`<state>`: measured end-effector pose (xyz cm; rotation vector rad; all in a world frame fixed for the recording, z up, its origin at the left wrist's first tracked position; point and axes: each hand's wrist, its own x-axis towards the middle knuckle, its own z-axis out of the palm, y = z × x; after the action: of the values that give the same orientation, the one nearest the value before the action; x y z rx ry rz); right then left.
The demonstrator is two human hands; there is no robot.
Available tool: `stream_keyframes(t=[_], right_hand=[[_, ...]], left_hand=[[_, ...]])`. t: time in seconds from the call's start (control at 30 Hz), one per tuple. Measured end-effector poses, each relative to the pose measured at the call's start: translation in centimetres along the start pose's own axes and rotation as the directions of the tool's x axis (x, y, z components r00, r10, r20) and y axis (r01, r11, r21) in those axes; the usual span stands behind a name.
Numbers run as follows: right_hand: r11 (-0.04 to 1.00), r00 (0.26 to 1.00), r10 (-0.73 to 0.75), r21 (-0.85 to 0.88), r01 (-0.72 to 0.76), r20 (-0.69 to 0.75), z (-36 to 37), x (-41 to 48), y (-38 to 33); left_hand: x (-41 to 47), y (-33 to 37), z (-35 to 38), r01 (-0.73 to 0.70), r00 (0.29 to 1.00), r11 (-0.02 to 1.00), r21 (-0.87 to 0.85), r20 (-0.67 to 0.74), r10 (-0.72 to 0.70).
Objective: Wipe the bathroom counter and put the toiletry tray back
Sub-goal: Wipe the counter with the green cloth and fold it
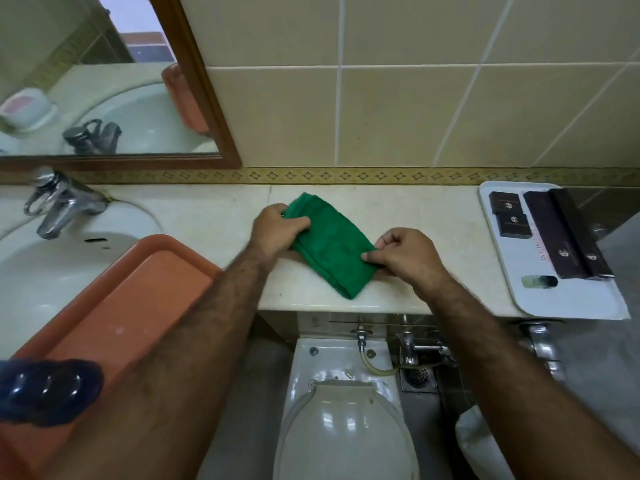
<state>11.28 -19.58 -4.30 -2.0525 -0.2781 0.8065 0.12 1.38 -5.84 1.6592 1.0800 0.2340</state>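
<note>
Looking down from my head camera, the only view, I see both of my bare hands on a folded green cloth [329,249] lying flat in the middle of the pale stone tabletop [214,216]. My left hand [277,226] pinches the far left end of the cloth, thumb on top. My right hand [403,252] pinches the near right end between thumb and fingertips. I judge I am squaring the cloth into a neat pad, so it gives a flat face for wiping.

The white toiletry tray [568,299] sits at the far right end of the tabletop, well apart from the cloth, its near corner overhanging the edge. It carries dark boxes [571,233] and a small bottle [539,281]. I take it as parked there to leave the middle bare.

An orange tray [145,271] rests across the sink [41,265] on my left, beside the tap [59,202]. A toilet [343,410] stands below the tabletop's edge.
</note>
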Motion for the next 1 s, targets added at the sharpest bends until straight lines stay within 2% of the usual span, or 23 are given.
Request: stream_keyframes(t=[0.13,0.17,0.23,0.3,0.43,0.53,0.6,0.67,0.73,0.8,0.87,1.0], right_hand=[[0.995,0.997,-0.057,0.090,0.052,0.050,6.2,1.8,-4.6],[0.993,0.996,-0.063,0.099,0.057,0.057,7.9,2.2,-5.5],[0.994,0.994,-0.094,0.069,0.091,0.056,11.4,3.1,-7.1],[0.985,0.985,-0.170,-0.035,0.171,0.030,14.7,3.7,-8.2],[0.900,0.960,-0.276,-0.341,0.273,0.041,19.1,4.5,-8.4],[0.746,0.936,-0.341,-0.583,0.324,0.084,20.0,4.9,-7.3],[0.626,0.891,-0.448,-0.684,0.373,0.076,19.7,5.2,-6.5],[0.519,0.846,-0.524,-0.751,0.408,0.098,18.8,5.3,-5.8],[0.410,0.829,-0.538,-0.811,0.417,0.154,16.7,5.4,-5.0],[0.321,0.830,-0.532,-0.867,0.381,0.167,13.4,5.7,-4.1],[0.307,0.842,-0.524,-0.893,0.329,0.130,9.5,5.8,-3.5],[0.338,0.864,-0.504,-0.918,0.208,0.011,0.4,5.7,-2.6]], left_hand=[[2.6,-0.3,-7.8,0.014,0.987,0.999,0.048,-0.159,-0.006],[3.3,-0.3,-9.5,0.033,0.980,0.995,0.093,-0.197,-0.014],[4.5,-0.4,-12.8,0.078,0.961,0.951,0.299,-0.278,0.009],[5.5,-0.7,-15.0,0.106,0.949,0.864,0.492,-0.309,0.059],[6.8,-2.5,-15.7,0.117,0.961,0.704,0.701,-0.259,0.098],[7.2,-3.9,-14.9,0.171,0.959,0.580,0.797,-0.268,0.087],[7.1,-4.4,-14.0,0.173,0.953,0.509,0.843,-0.274,0.130],[6.7,-4.4,-13.0,0.085,0.947,0.458,0.885,-0.214,0.238],[6.1,-4.0,-11.8,-0.089,0.940,0.480,0.873,-0.086,0.331],[5.2,-2.8,-10.0,-0.209,0.939,0.519,0.829,0.023,0.342],[4.4,-1.3,-7.9,-0.276,0.934,0.523,0.806,0.096,0.345],[2.9,2.3,-2.5,-0.411,0.873,0.479,0.776,0.183,0.451]])
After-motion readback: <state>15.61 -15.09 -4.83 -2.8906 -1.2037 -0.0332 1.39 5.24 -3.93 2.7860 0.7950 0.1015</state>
